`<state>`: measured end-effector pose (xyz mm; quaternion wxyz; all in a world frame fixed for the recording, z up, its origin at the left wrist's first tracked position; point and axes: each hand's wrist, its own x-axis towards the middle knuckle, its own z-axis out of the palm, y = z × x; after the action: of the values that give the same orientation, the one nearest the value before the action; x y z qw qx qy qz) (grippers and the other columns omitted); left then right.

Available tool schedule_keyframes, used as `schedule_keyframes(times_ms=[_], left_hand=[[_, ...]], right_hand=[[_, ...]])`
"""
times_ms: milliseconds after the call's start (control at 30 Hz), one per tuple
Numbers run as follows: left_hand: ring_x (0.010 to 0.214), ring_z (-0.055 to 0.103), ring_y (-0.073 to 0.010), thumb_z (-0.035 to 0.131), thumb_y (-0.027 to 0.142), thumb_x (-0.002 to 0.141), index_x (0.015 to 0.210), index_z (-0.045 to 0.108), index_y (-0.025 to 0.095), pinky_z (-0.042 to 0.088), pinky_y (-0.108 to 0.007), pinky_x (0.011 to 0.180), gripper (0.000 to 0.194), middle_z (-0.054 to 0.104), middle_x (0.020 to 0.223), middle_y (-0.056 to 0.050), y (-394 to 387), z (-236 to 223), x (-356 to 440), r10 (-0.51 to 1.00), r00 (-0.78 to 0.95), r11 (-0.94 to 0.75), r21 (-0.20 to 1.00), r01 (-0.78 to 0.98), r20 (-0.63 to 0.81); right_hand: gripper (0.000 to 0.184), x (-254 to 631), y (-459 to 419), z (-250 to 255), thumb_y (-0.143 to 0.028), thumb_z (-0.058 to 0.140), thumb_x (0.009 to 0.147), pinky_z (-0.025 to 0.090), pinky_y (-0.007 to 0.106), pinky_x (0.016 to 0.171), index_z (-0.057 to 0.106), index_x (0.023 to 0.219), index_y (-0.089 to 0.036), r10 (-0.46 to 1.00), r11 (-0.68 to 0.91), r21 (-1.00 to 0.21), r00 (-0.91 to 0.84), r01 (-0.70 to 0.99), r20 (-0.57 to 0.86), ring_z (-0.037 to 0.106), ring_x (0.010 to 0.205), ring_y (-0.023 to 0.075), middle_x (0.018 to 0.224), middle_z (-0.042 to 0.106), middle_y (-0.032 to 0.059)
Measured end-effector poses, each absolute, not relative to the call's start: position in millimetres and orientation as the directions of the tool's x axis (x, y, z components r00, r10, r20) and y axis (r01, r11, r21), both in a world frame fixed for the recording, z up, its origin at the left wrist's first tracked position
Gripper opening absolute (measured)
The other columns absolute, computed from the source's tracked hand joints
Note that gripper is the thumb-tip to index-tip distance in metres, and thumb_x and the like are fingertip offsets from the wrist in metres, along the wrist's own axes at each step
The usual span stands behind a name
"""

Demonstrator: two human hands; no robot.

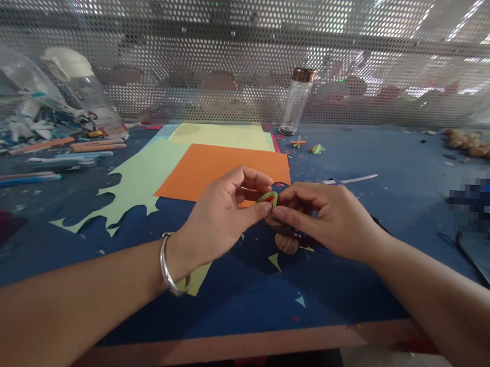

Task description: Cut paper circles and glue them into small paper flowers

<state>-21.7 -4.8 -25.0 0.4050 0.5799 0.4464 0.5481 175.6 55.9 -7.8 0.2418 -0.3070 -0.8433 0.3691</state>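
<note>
Between my two hands is a small folded paper piece (270, 198), green outside with orange inside. My left hand (231, 205), a silver bangle (169, 264) at its wrist, pinches it from the left between thumb and fingers. From the other side the fingertips of my right hand (315, 213) close on its right edge. An orange paper sheet (212, 170) lies just behind my left hand, over a pale green sheet (139, 182) with ragged cut edges. Some dark item under my right hand is mostly hidden.
Two small folded paper pieces (317, 149) lie near a clear glass bottle (296, 103) at the back. Paper scraps (275, 261) dot the blue tabletop (237, 316). Rolled paper sticks (98, 145) and a white-lidded bottle (85, 88) stand left. A perforated metal screen (195, 53) closes the back.
</note>
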Motion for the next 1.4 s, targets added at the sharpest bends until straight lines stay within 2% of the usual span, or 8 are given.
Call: schedule_keyframes(times_ms=[333, 467, 600, 833, 967, 1400], left_hand=[[0.101, 0.063, -0.0166, 0.079, 0.023, 0.081, 0.104, 0.063, 0.019, 0.054, -0.032, 0.089, 0.029, 0.065, 0.11, -0.004, -2, -26, -23, 0.964, 0.008, -0.266, 0.964, -0.009, 0.266], [0.102, 0.064, -0.0171, 0.08, 0.023, 0.08, 0.102, 0.063, 0.019, 0.054, -0.033, 0.092, 0.028, 0.067, 0.107, -0.004, -4, -27, -21, 0.954, 0.007, -0.3, 0.953, 0.038, 0.299], [0.104, 0.063, -0.0174, 0.076, 0.021, 0.085, 0.104, 0.065, 0.021, 0.056, -0.032, 0.09, 0.023, 0.067, 0.107, -0.005, -10, -26, -19, 0.943, 0.057, -0.331, 0.941, 0.076, 0.327], [0.09, 0.069, -0.0145, 0.083, 0.021, 0.079, 0.097, 0.067, 0.018, 0.058, -0.028, 0.085, 0.025, 0.071, 0.097, -0.003, -9, -18, -25, 0.972, 0.085, -0.216, 0.976, -0.037, 0.218], [0.087, 0.068, -0.0116, 0.082, 0.022, 0.081, 0.094, 0.069, 0.018, 0.057, -0.024, 0.08, 0.019, 0.071, 0.093, -0.001, -5, -18, -27, 0.979, 0.101, -0.168, 0.982, -0.083, 0.176], [0.089, 0.071, -0.0125, 0.085, 0.02, 0.078, 0.097, 0.067, 0.017, 0.057, -0.023, 0.082, 0.025, 0.074, 0.097, -0.002, -5, -17, -32, 0.968, 0.156, -0.202, 0.979, 0.025, 0.196]], right_hand=[[0.021, 176, 56, -4, -0.038, 0.07, 0.091, 0.05, 0.025, 0.06, 0.072, 0.088, -0.018, 0.687, 0.57, -0.758, -0.691, 0.317, 0.227, 0.065, 0.064, 0.0131, 0.076, 0.074, 0.0023], [0.013, 175, 56, -5, -0.03, 0.069, 0.09, 0.047, 0.024, 0.06, 0.071, 0.087, -0.017, 0.679, 0.592, -0.745, -0.689, 0.307, 0.255, 0.064, 0.064, 0.0124, 0.074, 0.072, 0.0009], [0.011, 176, 55, -7, -0.024, 0.067, 0.088, 0.043, 0.023, 0.055, 0.067, 0.078, -0.018, 0.669, 0.637, -0.701, -0.683, 0.322, 0.293, 0.056, 0.057, 0.0102, 0.067, 0.065, -0.002], [0.009, 178, 55, -6, -0.021, 0.066, 0.086, 0.043, 0.024, 0.056, 0.067, 0.077, -0.018, 0.664, 0.66, -0.667, -0.683, 0.347, 0.302, 0.056, 0.058, 0.0112, 0.067, 0.065, -0.0016], [0.01, 180, 55, -6, -0.022, 0.064, 0.088, 0.045, 0.024, 0.058, 0.07, 0.081, -0.017, 0.648, 0.679, -0.644, -0.7, 0.352, 0.3, 0.06, 0.061, 0.0121, 0.071, 0.069, 0.0003], [0.011, 183, 57, -7, -0.023, 0.065, 0.089, 0.045, 0.021, 0.056, 0.07, 0.082, -0.017, 0.62, 0.697, -0.627, -0.732, 0.347, 0.284, 0.059, 0.058, 0.0096, 0.068, 0.068, -0.0019]])
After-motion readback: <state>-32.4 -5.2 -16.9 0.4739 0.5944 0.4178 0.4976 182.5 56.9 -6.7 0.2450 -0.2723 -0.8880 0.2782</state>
